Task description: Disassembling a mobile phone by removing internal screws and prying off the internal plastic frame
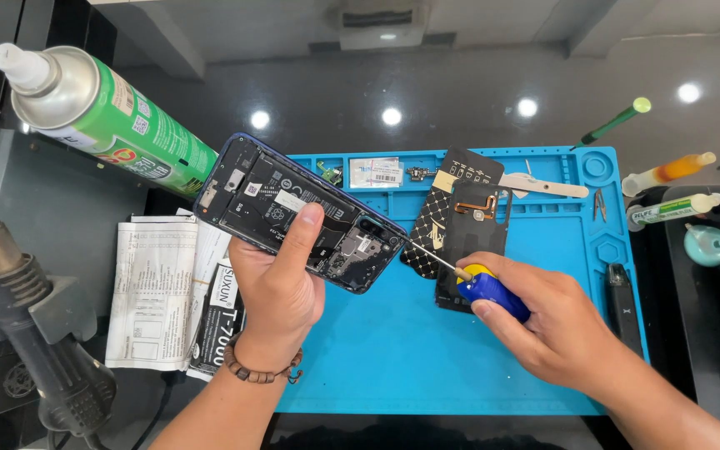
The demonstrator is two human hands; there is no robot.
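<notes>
While a white label lies at the blue mat's far edge, our left hand grips the opened phone above the mat's left edge, and our right hand squeezes a blue-handled screwdriver touching it.

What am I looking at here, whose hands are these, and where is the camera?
There is no machine here: the picture comes from a camera worn on a person's head, looking down at their own two bare hands over a workbench. The left hand, with a bead bracelet at the wrist, holds an opened phone tilted up, its back off and its inner parts showing. The right hand grips a small blue-handled screwdriver, whose thin tip reaches the phone's end. Under them lies a blue work mat. On it rest a black back cover and small parts. At the left are a green spray can, a heat gun and folded papers; at the right, small tubes and tweezers.
</notes>
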